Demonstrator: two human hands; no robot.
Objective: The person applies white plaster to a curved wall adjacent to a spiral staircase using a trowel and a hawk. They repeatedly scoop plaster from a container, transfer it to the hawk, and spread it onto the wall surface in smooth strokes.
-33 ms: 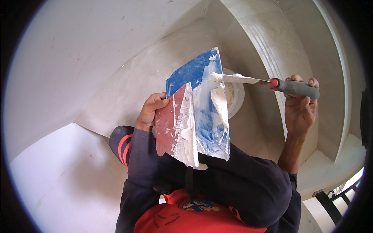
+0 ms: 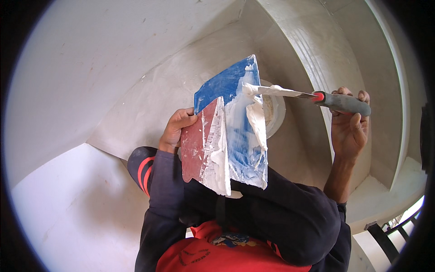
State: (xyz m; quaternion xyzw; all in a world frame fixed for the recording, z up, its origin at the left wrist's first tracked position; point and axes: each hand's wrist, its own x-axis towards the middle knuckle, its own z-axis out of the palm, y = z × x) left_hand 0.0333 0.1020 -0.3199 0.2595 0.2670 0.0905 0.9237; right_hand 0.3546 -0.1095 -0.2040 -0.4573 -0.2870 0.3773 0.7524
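My left hand (image 2: 176, 128) is closed on the left edges of two flat putty spreaders, its thumb on top. The larger blue spreader (image 2: 219, 86) lies behind the smaller dark red spreader (image 2: 194, 147), which overlaps its lower left part. White putty (image 2: 256, 121) coats the right side of the blue one, and a thick strip runs along the red one's right edge. My right hand (image 2: 349, 131) grips a putty knife (image 2: 344, 103) by its grey handle with a red collar. Its blade, loaded with white putty, reaches left across the blue spreader's upper right edge.
Behind the spreaders a round pale bucket (image 2: 279, 113) is partly hidden. Pale walls (image 2: 81, 68) curve round on the left, and a stepped ledge (image 2: 312, 50) rises at the right. My bent knee (image 2: 312, 222) lies below the spreaders. A black metal frame (image 2: 385, 242) stands at lower right.
The putty knife and my right hand have shifted very slightly left, the blade tip reaching a little further over the blue spreader. My left hand looks almost still.
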